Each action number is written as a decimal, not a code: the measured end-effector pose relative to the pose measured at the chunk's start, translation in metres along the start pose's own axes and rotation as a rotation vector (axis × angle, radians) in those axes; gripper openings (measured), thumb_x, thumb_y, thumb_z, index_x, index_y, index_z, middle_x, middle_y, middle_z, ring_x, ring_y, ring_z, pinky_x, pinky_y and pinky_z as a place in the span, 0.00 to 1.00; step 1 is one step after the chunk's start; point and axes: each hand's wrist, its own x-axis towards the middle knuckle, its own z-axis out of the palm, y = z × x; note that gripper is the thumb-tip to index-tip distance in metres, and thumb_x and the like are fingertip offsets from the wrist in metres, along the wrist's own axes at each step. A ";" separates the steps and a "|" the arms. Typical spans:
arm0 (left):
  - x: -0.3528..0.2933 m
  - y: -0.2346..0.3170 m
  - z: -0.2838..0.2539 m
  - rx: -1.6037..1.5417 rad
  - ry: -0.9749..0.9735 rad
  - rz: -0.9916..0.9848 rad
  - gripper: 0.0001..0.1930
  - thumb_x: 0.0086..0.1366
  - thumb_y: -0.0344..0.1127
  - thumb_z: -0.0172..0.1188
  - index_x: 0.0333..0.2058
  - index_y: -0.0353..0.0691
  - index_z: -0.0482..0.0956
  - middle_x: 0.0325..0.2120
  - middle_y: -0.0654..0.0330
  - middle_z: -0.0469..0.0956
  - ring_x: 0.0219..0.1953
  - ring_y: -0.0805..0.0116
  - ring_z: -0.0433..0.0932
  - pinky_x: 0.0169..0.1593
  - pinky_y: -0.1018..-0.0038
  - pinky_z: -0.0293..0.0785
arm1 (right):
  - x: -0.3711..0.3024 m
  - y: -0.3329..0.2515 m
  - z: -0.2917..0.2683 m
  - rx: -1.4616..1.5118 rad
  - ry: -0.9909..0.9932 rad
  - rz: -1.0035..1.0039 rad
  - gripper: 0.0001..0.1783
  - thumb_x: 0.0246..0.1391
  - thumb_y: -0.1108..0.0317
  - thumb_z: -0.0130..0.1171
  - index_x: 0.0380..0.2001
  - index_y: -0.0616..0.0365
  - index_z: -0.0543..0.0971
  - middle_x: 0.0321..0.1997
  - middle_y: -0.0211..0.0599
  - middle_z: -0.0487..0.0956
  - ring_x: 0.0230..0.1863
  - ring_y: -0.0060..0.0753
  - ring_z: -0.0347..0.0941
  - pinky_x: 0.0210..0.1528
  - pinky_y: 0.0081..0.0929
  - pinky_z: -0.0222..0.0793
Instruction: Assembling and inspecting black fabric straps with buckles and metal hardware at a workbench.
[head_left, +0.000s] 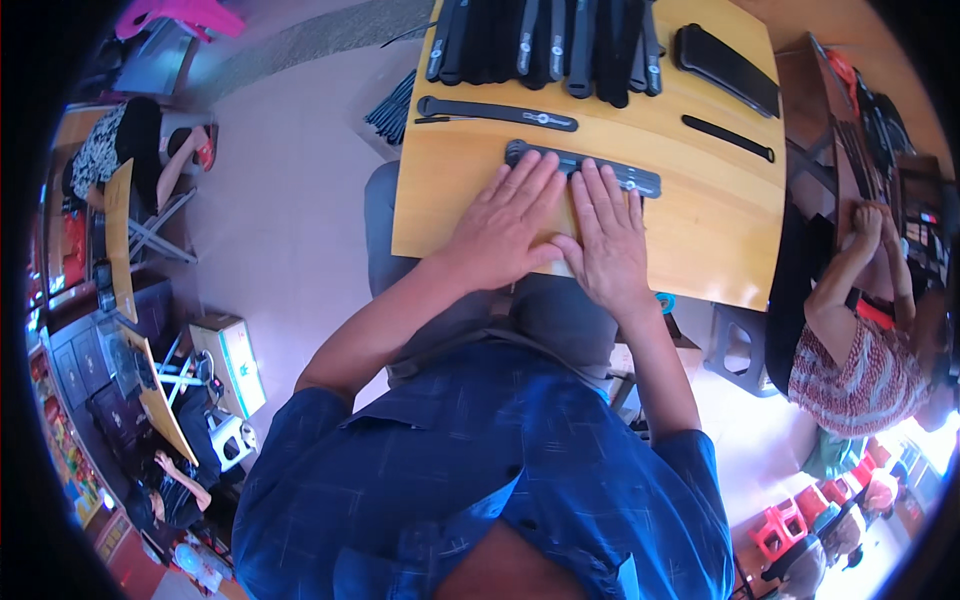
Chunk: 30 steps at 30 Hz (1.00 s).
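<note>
Left hand (508,222) and right hand (612,238) lie flat, fingers extended, gripping nothing, apparently pressing the dark strap (645,184) level against the wooden table (720,240) before the person. Other straps (528,45) lie farther off (presumably leaving working room).

Carton (236,362) near a white stool (232,436), red stools (775,522) lower right, grey stool (720,335)

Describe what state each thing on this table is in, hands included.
Left hand: open, palm down
Right hand: open, palm down
Strap beneath both hands: flat, partly covered
Grey strap at left: flat, uncovered
Thin strap at right: flat, uncovered
Black case: lying flat, open or shut unclear
Far-edge straps: laid side by side
</note>
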 end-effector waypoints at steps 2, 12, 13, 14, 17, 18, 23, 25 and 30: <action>0.003 -0.004 0.002 0.018 -0.034 -0.027 0.49 0.65 0.56 0.64 0.74 0.35 0.53 0.77 0.51 0.48 0.80 0.54 0.43 0.78 0.54 0.42 | -0.002 0.013 0.003 -0.090 -0.049 0.018 0.48 0.63 0.37 0.53 0.75 0.58 0.59 0.81 0.45 0.54 0.82 0.50 0.47 0.78 0.59 0.44; 0.004 -0.014 -0.002 0.096 -0.124 -0.067 0.50 0.66 0.60 0.62 0.75 0.38 0.51 0.78 0.53 0.47 0.80 0.55 0.43 0.79 0.55 0.42 | -0.027 0.039 0.003 -0.093 0.055 0.164 0.46 0.64 0.36 0.54 0.75 0.54 0.61 0.81 0.46 0.55 0.81 0.52 0.48 0.76 0.61 0.49; 0.001 -0.014 -0.002 0.103 -0.116 -0.064 0.49 0.66 0.60 0.61 0.75 0.38 0.51 0.78 0.53 0.46 0.80 0.55 0.43 0.78 0.55 0.42 | -0.026 0.038 0.004 -0.086 0.059 0.163 0.46 0.63 0.36 0.54 0.74 0.55 0.62 0.81 0.47 0.55 0.81 0.52 0.49 0.76 0.62 0.49; 0.000 -0.015 -0.002 0.108 -0.126 -0.061 0.49 0.66 0.60 0.61 0.75 0.38 0.51 0.78 0.53 0.46 0.80 0.55 0.43 0.78 0.55 0.42 | -0.027 0.038 0.001 -0.085 0.066 0.166 0.45 0.64 0.36 0.54 0.74 0.54 0.63 0.80 0.46 0.56 0.81 0.51 0.49 0.76 0.61 0.49; -0.003 -0.019 -0.004 0.122 -0.122 -0.075 0.49 0.67 0.61 0.60 0.76 0.38 0.50 0.78 0.53 0.46 0.80 0.54 0.43 0.78 0.54 0.43 | -0.030 0.040 -0.001 -0.093 0.059 0.181 0.45 0.63 0.36 0.54 0.74 0.52 0.63 0.81 0.45 0.56 0.81 0.50 0.49 0.76 0.61 0.49; -0.004 -0.021 -0.005 0.138 -0.124 -0.077 0.50 0.67 0.62 0.60 0.76 0.38 0.50 0.78 0.53 0.46 0.80 0.54 0.43 0.78 0.53 0.43 | -0.029 0.041 -0.002 -0.091 0.075 0.184 0.45 0.63 0.35 0.55 0.74 0.51 0.64 0.81 0.43 0.55 0.81 0.48 0.48 0.76 0.60 0.49; -0.007 -0.023 -0.010 0.155 -0.135 -0.099 0.51 0.66 0.64 0.59 0.75 0.37 0.50 0.78 0.52 0.46 0.80 0.53 0.43 0.78 0.52 0.43 | -0.028 0.040 -0.003 -0.058 0.047 0.195 0.45 0.63 0.36 0.56 0.74 0.50 0.63 0.82 0.42 0.54 0.82 0.47 0.47 0.77 0.61 0.47; -0.008 -0.026 -0.009 0.143 -0.128 -0.081 0.51 0.66 0.64 0.59 0.75 0.37 0.50 0.78 0.52 0.45 0.80 0.52 0.43 0.78 0.52 0.43 | -0.027 0.040 -0.009 -0.038 0.043 0.190 0.44 0.63 0.37 0.56 0.75 0.50 0.63 0.82 0.42 0.53 0.82 0.46 0.46 0.77 0.61 0.46; -0.011 -0.030 -0.010 0.053 -0.029 -0.050 0.49 0.67 0.63 0.59 0.75 0.37 0.52 0.77 0.49 0.49 0.79 0.48 0.45 0.77 0.50 0.44 | 0.004 0.083 -0.030 0.250 0.368 0.183 0.32 0.58 0.65 0.66 0.66 0.56 0.73 0.72 0.51 0.68 0.73 0.57 0.63 0.72 0.50 0.61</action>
